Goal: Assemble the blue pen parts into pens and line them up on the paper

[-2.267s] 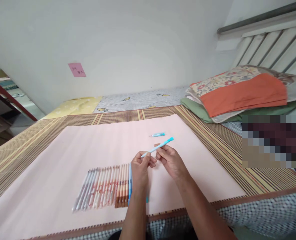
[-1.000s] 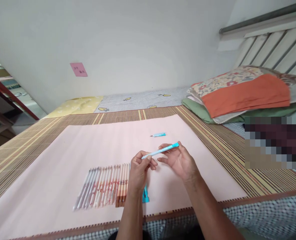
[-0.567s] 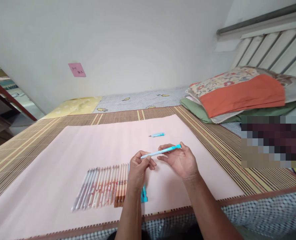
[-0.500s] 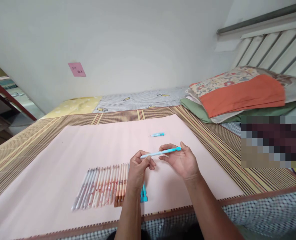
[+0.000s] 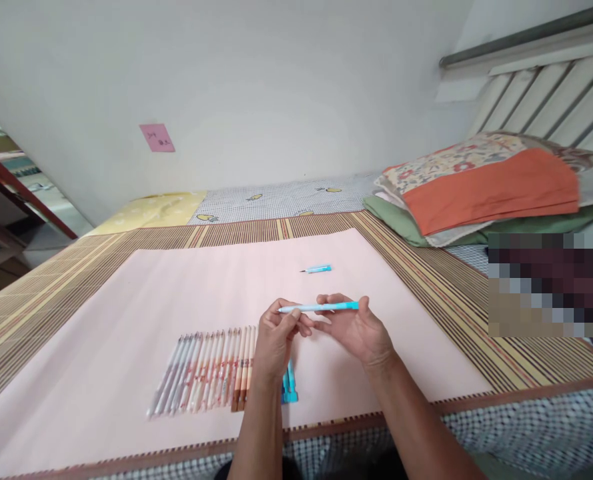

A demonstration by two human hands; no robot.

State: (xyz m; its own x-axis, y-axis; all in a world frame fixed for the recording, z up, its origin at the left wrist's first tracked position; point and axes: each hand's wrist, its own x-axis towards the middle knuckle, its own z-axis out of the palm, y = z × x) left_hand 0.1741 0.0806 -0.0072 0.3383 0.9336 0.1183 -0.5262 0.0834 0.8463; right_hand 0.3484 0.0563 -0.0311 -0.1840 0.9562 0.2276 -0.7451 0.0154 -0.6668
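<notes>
My left hand [image 5: 279,333] pinches a slim light-blue pen [image 5: 313,308] near its pointed end, with the thumb on the near side. The pen lies almost level above the pink sheet, its turquoise end to the right. At that end, the thumb of my right hand [image 5: 361,333] presses on the pen, while its bent fingers reach behind the barrel. Below my left wrist, a row of pens [image 5: 209,370] lies side by side, grey, white-red and orange-brown. Turquoise pens [image 5: 289,383] at the row's right end are partly hidden by my left forearm.
A short turquoise piece with a thin black tip [image 5: 317,269] lies beyond my hands on the pink sheet [image 5: 101,347]. Under the sheet is a striped mat [image 5: 416,300]. Folded cushions [image 5: 496,190] are stacked at the right, beside a radiator [image 5: 551,93].
The pen has turned from tilted up at the right to nearly level. My right thumb has come down onto its turquoise end. The view has shifted slightly.
</notes>
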